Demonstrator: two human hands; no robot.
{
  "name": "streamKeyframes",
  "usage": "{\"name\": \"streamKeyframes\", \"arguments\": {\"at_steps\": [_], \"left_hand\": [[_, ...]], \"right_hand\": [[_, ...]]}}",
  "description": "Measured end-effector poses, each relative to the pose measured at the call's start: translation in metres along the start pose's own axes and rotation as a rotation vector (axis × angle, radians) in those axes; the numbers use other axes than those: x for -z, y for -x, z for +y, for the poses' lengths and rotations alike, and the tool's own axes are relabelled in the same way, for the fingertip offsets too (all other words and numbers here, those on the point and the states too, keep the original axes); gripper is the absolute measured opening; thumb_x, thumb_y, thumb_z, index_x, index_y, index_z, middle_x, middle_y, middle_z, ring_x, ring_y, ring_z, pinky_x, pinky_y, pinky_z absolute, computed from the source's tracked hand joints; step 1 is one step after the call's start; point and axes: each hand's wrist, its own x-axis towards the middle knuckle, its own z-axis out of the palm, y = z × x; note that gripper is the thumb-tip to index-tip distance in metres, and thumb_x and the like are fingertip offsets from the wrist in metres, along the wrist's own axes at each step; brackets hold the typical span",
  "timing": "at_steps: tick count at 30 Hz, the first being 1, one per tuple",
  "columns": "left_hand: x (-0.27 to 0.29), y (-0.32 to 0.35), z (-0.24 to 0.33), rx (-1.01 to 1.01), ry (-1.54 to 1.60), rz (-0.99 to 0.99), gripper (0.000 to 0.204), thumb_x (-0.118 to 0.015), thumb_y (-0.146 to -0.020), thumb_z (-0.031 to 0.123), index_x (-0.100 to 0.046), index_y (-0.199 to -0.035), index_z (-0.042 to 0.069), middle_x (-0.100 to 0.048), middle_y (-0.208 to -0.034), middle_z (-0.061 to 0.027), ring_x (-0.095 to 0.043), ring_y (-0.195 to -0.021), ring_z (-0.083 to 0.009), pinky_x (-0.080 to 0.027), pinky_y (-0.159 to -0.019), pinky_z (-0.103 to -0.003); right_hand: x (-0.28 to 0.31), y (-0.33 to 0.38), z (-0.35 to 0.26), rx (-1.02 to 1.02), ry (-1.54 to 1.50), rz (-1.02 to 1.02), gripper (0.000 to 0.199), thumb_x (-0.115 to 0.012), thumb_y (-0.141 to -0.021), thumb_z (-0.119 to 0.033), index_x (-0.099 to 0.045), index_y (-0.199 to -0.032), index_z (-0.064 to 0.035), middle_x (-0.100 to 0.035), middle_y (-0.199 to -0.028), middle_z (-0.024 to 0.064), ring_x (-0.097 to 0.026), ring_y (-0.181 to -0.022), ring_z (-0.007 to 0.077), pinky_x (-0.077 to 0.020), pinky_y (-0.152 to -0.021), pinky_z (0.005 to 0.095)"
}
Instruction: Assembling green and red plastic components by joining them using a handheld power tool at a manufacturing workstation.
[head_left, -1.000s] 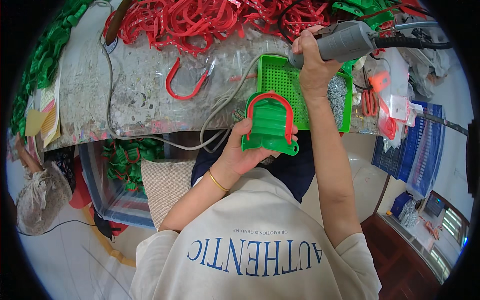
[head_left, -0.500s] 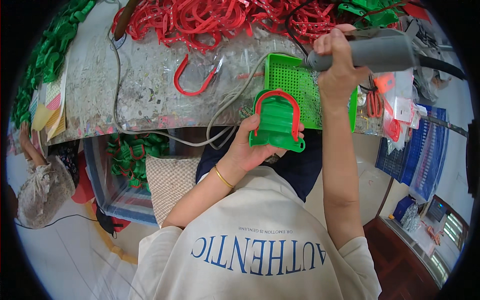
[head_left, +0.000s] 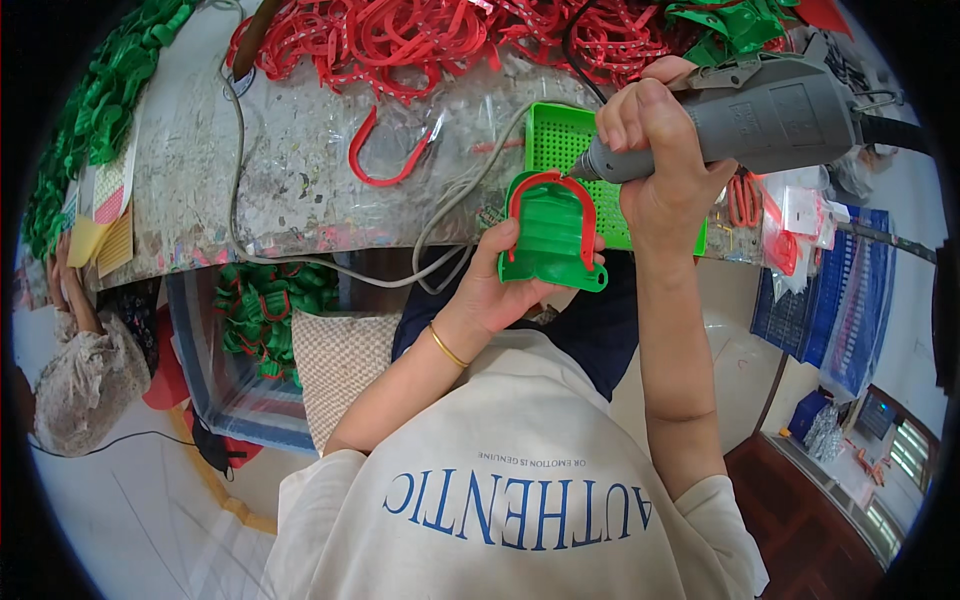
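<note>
My left hand (head_left: 488, 290) is closed around a green plastic piece (head_left: 548, 238) with a ribbed, hollow face and a small holed tab at its lower right. A red U-shaped band (head_left: 587, 222) lies along its rim, arch upward. In my right hand (head_left: 662, 150) is a grey electric screwdriver (head_left: 775, 112), fingers wrapped round its front end. Its tip meets or nearly meets the top of the red band; actual contact is too small to make out. Behind the piece sits a green perforated basket (head_left: 562, 138) holding small metal bits, partly hidden by my right hand.
Red bands (head_left: 400, 45) are heaped along the table's back; a single red band (head_left: 385, 165) lies apart. A grey cable (head_left: 237, 190) crosses the table (head_left: 180, 170). Green pieces (head_left: 275, 300) fill a crate (head_left: 255, 425) below left. A co-worker's arm (head_left: 80, 290) shows far left.
My right hand has brought the screwdriver left and down, from above the basket to the top of the red band. The green piece has risen slightly in my left hand.
</note>
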Motion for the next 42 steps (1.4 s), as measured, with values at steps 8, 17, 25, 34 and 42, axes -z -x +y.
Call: {"name": "streamKeyframes", "arguments": {"at_steps": [8, 17, 25, 34, 42], "left_hand": [[0.0006, 0.0, -0.0002, -0.002, -0.021, -0.003, 0.072, -0.058, -0.084, 0.047, -0.039, -0.134, -0.001, -0.052, -0.126, -0.0234, -0.053, -0.116, -0.0355, -0.04, -0.102, -0.046], [0.0018, 0.0008, -0.0013, -0.007, -0.04, -0.021, 0.072, -0.058, -0.084, 0.047, -0.039, -0.134, -0.002, -0.053, -0.126, -0.0224, -0.052, -0.117, -0.0342, -0.039, -0.104, -0.045], [0.0014, 0.0011, -0.0012, -0.014, -0.013, -0.041, 0.068, -0.055, -0.087, 0.044, -0.038, -0.134, -0.003, -0.051, -0.128, -0.023, -0.051, -0.119, -0.0343, -0.038, -0.105, -0.045], [-0.0051, 0.0011, -0.0014, -0.014, -0.114, 0.06, 0.082, -0.058, -0.081, 0.055, -0.035, -0.137, -0.001, -0.05, -0.126, -0.026, -0.054, -0.114, -0.0356, -0.042, -0.101, -0.045], [-0.0024, 0.0019, 0.0001, -0.002, -0.028, -0.023, 0.07, -0.056, -0.087, 0.045, -0.038, -0.134, -0.004, -0.052, -0.126, -0.0234, -0.052, -0.118, -0.0334, -0.039, -0.104, -0.045]], "right_hand": [[-0.003, 0.0055, -0.0015, -0.035, -0.034, -0.016, 0.012, -0.056, -0.084, -0.005, -0.052, -0.094, 0.0014, -0.041, -0.06, 0.0025, -0.04, -0.053, 0.0106, -0.0371, -0.053, 0.0274], [0.0001, 0.0047, 0.0013, -0.01, -0.038, -0.014, 0.012, -0.056, -0.085, -0.005, -0.053, -0.095, 0.0002, -0.042, -0.061, 0.0022, -0.041, -0.054, 0.011, -0.0371, -0.053, 0.0274], [0.0002, 0.0042, 0.0025, -0.004, -0.096, -0.04, 0.011, -0.056, -0.085, -0.006, -0.054, -0.094, -0.0006, -0.041, -0.061, 0.0019, -0.042, -0.055, 0.0116, -0.0375, -0.055, 0.0274], [0.0011, 0.0047, 0.0021, 0.009, -0.129, -0.043, 0.012, -0.057, -0.085, -0.006, -0.053, -0.095, -0.0003, -0.042, -0.061, 0.0022, -0.043, -0.055, 0.0123, -0.0379, -0.056, 0.0282], [0.0015, 0.0057, 0.0029, -0.008, -0.134, -0.041, 0.012, -0.056, -0.085, -0.006, -0.053, -0.095, -0.0007, -0.042, -0.061, 0.0023, -0.043, -0.055, 0.0126, -0.0378, -0.056, 0.0281]]}}
